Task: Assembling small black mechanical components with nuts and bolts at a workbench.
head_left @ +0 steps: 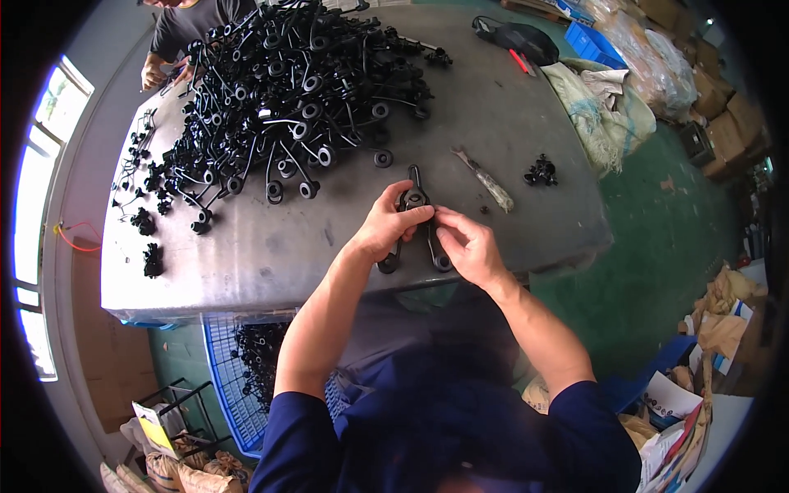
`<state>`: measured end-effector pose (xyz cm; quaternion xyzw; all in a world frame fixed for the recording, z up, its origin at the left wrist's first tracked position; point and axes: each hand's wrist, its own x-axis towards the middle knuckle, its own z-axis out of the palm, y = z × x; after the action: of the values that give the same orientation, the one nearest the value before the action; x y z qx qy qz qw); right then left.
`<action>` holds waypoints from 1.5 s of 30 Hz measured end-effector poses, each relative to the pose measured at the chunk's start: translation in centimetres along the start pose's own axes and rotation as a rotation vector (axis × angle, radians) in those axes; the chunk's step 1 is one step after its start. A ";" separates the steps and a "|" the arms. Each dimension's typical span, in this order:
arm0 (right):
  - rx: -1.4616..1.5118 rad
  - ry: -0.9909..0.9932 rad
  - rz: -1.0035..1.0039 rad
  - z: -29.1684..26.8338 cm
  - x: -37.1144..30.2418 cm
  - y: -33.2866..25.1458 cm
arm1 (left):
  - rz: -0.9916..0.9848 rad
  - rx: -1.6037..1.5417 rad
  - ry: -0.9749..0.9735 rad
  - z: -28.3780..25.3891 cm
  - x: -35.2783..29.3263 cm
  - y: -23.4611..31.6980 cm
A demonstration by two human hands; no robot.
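Observation:
At the table's near edge, my left hand [388, 222] is closed around a black linkage part [416, 199] with a looped top and two rods pointing toward me. One rod ends in a round ring [442, 263]. My right hand [470, 245] is on the part's right side, thumb and forefinger pinched together close to the left thumb. Anything small between those fingertips is hidden. To the right lies a wrench-like tool [485, 179] with a pale wrapped handle. Close to its lower end sits a small dark piece [484, 209].
A big heap of black ringed rods [279, 99] covers the table's [526, 230] far left. A small black cluster [541, 170] lies at right, near a white sack [604, 115]. Across the table, another person's hand [153, 74] shows. Below stands a blue basket [226, 386] of black parts.

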<state>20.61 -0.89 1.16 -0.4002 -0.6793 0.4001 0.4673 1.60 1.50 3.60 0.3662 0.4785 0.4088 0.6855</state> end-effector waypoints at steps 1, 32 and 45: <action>-0.011 -0.003 -0.047 0.1 -0.1 -0.1 | 0.017 0.074 0.000 -0.1 0.0 0.0; -0.081 -0.127 -0.117 -0.1 3.9 -3.7 | -0.037 -0.598 -0.179 -1.3 -0.4 -2.2; -0.013 -0.134 0.158 -0.7 2.9 -3.6 | -0.045 -0.538 -0.154 -0.5 -1.1 -1.8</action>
<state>19.97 0.60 5.53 -0.4277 -0.6779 0.4573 0.3852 1.25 -0.13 2.27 0.1904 0.3073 0.4765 0.8014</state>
